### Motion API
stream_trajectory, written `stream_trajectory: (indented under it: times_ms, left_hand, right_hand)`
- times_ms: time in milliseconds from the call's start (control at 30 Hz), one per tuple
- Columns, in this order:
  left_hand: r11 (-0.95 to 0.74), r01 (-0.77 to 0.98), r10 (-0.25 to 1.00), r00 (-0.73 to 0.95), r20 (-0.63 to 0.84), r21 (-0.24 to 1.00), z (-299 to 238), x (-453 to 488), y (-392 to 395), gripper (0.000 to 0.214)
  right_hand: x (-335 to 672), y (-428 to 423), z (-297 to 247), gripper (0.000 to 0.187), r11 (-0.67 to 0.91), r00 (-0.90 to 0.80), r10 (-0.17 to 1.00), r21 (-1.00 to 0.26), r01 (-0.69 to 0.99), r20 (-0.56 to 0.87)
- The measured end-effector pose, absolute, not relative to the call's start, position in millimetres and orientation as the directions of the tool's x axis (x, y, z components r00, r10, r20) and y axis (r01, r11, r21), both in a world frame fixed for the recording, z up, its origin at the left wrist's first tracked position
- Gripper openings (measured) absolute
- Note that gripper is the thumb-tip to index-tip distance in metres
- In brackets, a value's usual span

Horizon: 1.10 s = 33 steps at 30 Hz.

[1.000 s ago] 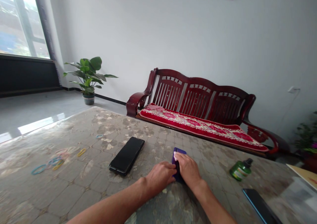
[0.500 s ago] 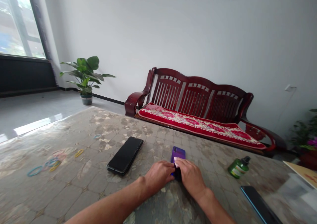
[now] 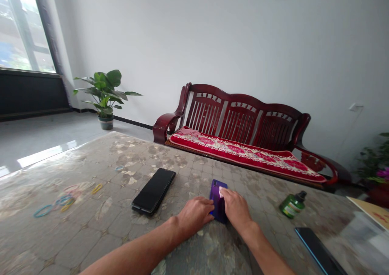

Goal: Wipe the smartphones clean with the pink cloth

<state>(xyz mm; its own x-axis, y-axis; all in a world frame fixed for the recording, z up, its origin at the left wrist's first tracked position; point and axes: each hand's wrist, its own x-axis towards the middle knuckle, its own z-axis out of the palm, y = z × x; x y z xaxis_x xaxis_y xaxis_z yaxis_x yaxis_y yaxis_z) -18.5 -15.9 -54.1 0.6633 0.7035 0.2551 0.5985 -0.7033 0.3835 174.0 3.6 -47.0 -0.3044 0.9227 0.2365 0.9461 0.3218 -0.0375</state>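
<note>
A purple phone [image 3: 216, 198] lies face down on the patterned table [image 3: 91, 226]. My left hand [image 3: 194, 215] rests against its left edge, fingers curled on the phone. My right hand [image 3: 234, 208] lies over its right side and presses a small white-pink pad [image 3: 221, 192] onto the phone's back with the fingertips. A black phone [image 3: 153, 191] lies to the left of my hands, apart from them.
A small green bottle [image 3: 292, 205] lies on its side at the right. Another dark phone [image 3: 319, 252] lies near the right front edge. Several coloured rubber bands [image 3: 60, 202] lie scattered at the left. Beyond the table stand a red wooden bench [image 3: 243, 133] and a potted plant [image 3: 106, 94].
My right hand has slid the pad up and to the right along the phone's back, after drawing it nearer half a second ago. My left hand stays put.
</note>
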Motion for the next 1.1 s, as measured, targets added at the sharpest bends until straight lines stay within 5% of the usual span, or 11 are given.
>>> stream_trajectory:
  times_ms: [733, 1100]
  left_hand:
    - [-0.705, 0.609, 0.708, 0.637, 0.305, 0.362, -63, -25, -8, 0.022]
    - [-0.718, 0.597, 0.694, 0.649, 0.31, 0.357, -58, -28, -8, 0.015]
  right_hand:
    - [166, -24, -47, 0.041, 0.406, -0.413, 0.88, 0.079, 0.91, 0.235]
    - [159, 1, -47, 0.038, 0.391, -0.378, 0.89, -0.001, 0.92, 0.254]
